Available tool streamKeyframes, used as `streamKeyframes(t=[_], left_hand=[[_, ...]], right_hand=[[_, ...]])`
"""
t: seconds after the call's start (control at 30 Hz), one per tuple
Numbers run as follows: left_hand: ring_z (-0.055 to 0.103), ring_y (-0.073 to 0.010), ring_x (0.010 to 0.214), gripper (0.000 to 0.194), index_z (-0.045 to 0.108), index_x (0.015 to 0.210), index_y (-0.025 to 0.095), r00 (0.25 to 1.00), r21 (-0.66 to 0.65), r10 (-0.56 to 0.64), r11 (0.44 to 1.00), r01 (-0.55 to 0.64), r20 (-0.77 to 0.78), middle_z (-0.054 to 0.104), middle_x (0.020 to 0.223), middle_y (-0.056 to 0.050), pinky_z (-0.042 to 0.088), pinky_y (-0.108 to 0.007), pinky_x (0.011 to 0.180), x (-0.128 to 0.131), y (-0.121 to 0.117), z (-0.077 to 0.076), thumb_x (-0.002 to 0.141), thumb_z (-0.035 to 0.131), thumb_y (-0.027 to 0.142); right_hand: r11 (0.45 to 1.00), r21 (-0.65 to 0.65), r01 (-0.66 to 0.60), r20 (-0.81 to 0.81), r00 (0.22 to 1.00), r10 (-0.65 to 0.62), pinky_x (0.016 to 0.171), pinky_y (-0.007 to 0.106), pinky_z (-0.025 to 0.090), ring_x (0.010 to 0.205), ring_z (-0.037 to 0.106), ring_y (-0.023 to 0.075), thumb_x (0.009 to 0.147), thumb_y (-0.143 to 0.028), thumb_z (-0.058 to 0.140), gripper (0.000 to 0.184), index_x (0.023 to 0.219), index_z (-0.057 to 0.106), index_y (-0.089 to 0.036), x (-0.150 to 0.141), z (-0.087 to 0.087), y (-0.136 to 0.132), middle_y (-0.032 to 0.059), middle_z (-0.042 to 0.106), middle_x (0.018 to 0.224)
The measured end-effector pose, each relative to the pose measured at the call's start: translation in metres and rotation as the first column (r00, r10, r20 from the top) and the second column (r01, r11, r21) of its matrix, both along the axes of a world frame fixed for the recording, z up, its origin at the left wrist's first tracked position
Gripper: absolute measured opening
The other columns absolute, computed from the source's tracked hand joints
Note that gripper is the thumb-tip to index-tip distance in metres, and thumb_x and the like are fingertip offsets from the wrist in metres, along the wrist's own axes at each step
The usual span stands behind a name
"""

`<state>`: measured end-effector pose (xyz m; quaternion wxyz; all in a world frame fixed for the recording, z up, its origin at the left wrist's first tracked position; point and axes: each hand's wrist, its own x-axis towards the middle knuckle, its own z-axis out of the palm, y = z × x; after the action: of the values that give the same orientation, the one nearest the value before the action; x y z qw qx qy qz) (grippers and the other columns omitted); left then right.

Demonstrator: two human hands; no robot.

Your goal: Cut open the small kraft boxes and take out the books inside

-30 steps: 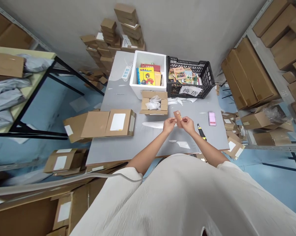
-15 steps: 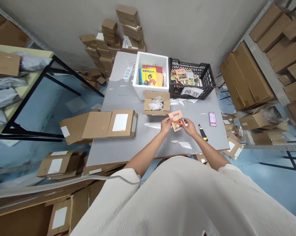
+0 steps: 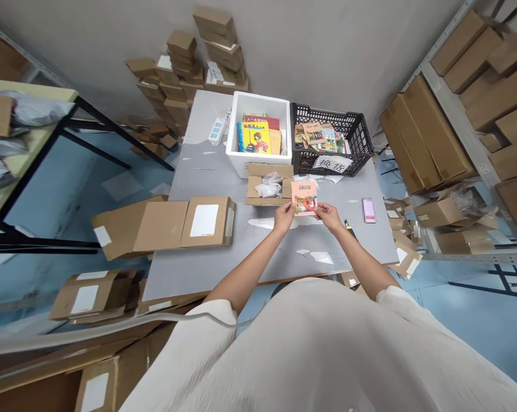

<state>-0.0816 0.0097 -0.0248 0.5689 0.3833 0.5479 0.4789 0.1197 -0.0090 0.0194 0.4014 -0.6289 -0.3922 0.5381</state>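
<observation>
Head view: the left hand (image 3: 284,217) pinches the pink booklet (image 3: 303,191) by its lower left edge, and the right hand (image 3: 329,216) pinches its lower right corner. It is upheld cover outward, just right of the small open carton (image 3: 253,189). The step looks like checking the cover; shifting the booklet would call for a light, even grip that avoids bending it.

On the grey table (image 3: 249,257), a white foam box (image 3: 258,162) of books stands behind the carton, and a black crate (image 3: 363,137) of booklets behind and right. A phone (image 3: 368,210) and a partly hidden cutter (image 3: 350,229) lie to its right, a larger box (image 3: 189,226) to its left. Beyond it, stacked boxes (image 3: 176,88) line the wall (image 3: 327,51); shelving (image 3: 481,166) stands far right.
</observation>
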Motion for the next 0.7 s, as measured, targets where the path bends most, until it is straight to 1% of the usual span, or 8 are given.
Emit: streamKeyframes(t=[0.07,0.13,0.27,0.4,0.5,0.6,0.67,0.7], left_hand=[[0.072,-0.0211,0.078,0.032,0.086,0.108,0.02,0.999,0.006,-0.013,1.0,0.013,-0.034,0.079,0.084,-0.003,0.06,-0.032,0.075,-0.005,0.005,0.001,0.093,0.082,0.048],[0.07,-0.0214,0.075,0.034,0.085,0.112,0.02,0.998,0.005,0.013,1.0,-0.013,-0.06,0.075,0.078,-0.001,0.058,-0.032,0.074,-0.014,0.013,0.002,0.092,0.085,0.047],[0.068,-0.022,0.07,0.035,0.083,0.102,0.02,0.983,-0.012,0.098,0.995,-0.101,-0.157,0.067,0.066,0.0,0.053,-0.031,0.069,-0.045,0.036,0.008,0.089,0.089,0.052],[0.063,-0.0178,0.061,0.036,0.081,0.096,0.02,0.974,-0.017,0.139,0.989,-0.145,-0.18,0.062,0.059,0.003,0.047,-0.027,0.06,-0.075,0.064,0.017,0.086,0.091,0.053],[0.062,-0.0135,0.058,0.035,0.081,0.097,0.019,0.968,-0.037,0.216,0.974,-0.222,-0.125,0.065,0.063,0.004,0.049,-0.025,0.059,-0.087,0.085,0.024,0.081,0.095,0.047],[0.064,-0.0132,0.059,0.032,0.081,0.099,0.017,0.951,-0.079,0.284,0.952,-0.294,-0.118,0.068,0.065,0.002,0.054,-0.025,0.061,-0.091,0.106,0.026,0.081,0.094,0.041],[0.072,-0.0162,0.069,0.03,0.082,0.107,0.016,0.938,-0.076,0.326,0.939,-0.336,-0.115,0.074,0.073,-0.001,0.062,-0.028,0.07,-0.092,0.119,0.024,0.086,0.09,0.037],[0.077,-0.0183,0.079,0.032,0.082,0.114,0.016,0.93,-0.057,0.349,0.932,-0.357,-0.115,0.079,0.083,-0.003,0.065,-0.03,0.079,-0.092,0.125,0.023,0.088,0.087,0.033]], right_hand=[[1.0,0.0,-0.002,-0.011,1.0,0.002,0.072,0.033,0.062,0.072,0.07,0.0175,0.069,-0.056,0.094,0.048,0.098,0.074,-0.023,-0.004,0.002,0.019,-0.0021,0.073,0.075],[1.0,-0.012,-0.019,-0.031,0.999,0.019,0.075,0.033,0.063,0.075,0.072,0.0178,0.07,-0.052,0.095,0.046,0.099,0.076,-0.022,-0.012,0.002,0.038,-0.0009,0.074,0.078],[0.997,-0.022,-0.069,-0.079,0.995,0.067,0.076,0.033,0.065,0.077,0.073,0.0182,0.073,-0.046,0.097,0.043,0.099,0.076,-0.021,-0.036,-0.001,0.077,0.001,0.076,0.081],[0.988,0.029,-0.154,-0.052,0.986,0.156,0.068,0.029,0.061,0.07,0.071,0.0169,0.08,-0.053,0.095,0.043,0.102,0.074,-0.022,-0.063,-0.001,0.112,-0.0023,0.071,0.074],[0.977,0.061,-0.202,-0.013,0.979,0.203,0.059,0.026,0.056,0.061,0.065,0.015,0.086,-0.058,0.09,0.042,0.104,0.073,-0.024,-0.079,0.0,0.137,-0.006,0.066,0.064],[0.97,0.047,-0.239,-0.02,0.971,0.24,0.054,0.025,0.055,0.056,0.064,0.015,0.088,-0.057,0.09,0.042,0.106,0.073,-0.023,-0.092,-0.001,0.162,-0.0056,0.067,0.061],[0.967,0.052,-0.248,-0.063,0.966,0.251,0.06,0.026,0.061,0.063,0.071,0.0169,0.09,-0.054,0.09,0.044,0.116,0.074,-0.023,-0.1,-0.003,0.176,-0.0028,0.074,0.068],[0.965,0.065,-0.255,-0.094,0.961,0.261,0.066,0.028,0.065,0.071,0.077,0.0187,0.091,-0.052,0.09,0.048,0.125,0.074,-0.023,-0.103,-0.005,0.182,-0.0009,0.079,0.075]])
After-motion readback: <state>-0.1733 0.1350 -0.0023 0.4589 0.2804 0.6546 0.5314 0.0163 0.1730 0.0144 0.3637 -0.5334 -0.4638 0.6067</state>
